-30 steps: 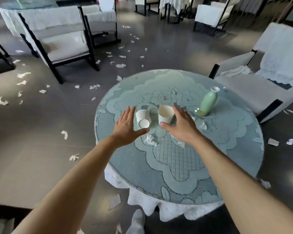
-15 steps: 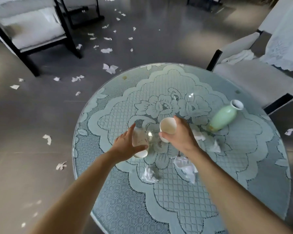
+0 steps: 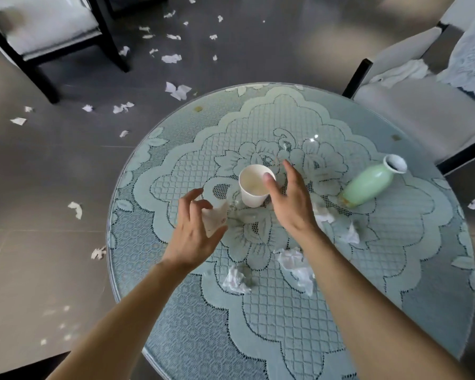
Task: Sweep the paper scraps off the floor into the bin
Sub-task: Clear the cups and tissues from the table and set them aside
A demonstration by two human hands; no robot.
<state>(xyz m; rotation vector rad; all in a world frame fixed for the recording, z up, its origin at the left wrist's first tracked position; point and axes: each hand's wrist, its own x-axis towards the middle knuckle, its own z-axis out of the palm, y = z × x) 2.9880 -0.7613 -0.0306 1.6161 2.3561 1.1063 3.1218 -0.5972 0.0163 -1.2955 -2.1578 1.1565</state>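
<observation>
The left hand (image 3: 192, 237) grips a tipped paper cup (image 3: 214, 218); the right hand (image 3: 290, 207) spreads relaxed beside the upright cup (image 3: 252, 191), probably clearing the table (image 3: 285, 330) before sweeping scraps (image 3: 171, 58)

Left hand (image 3: 192, 234) grips tipped cup (image 3: 215, 218); right hand (image 3: 288, 204) relaxed.

round lace-covered table (image 3: 395, 283) bears cups (image 3: 254, 187), vase (image 3: 368, 185), crumpled paper (image 3: 296, 266).

White paper scraps (image 3: 171, 58) strewn over floor (image 3: 52, 174)
</observation>
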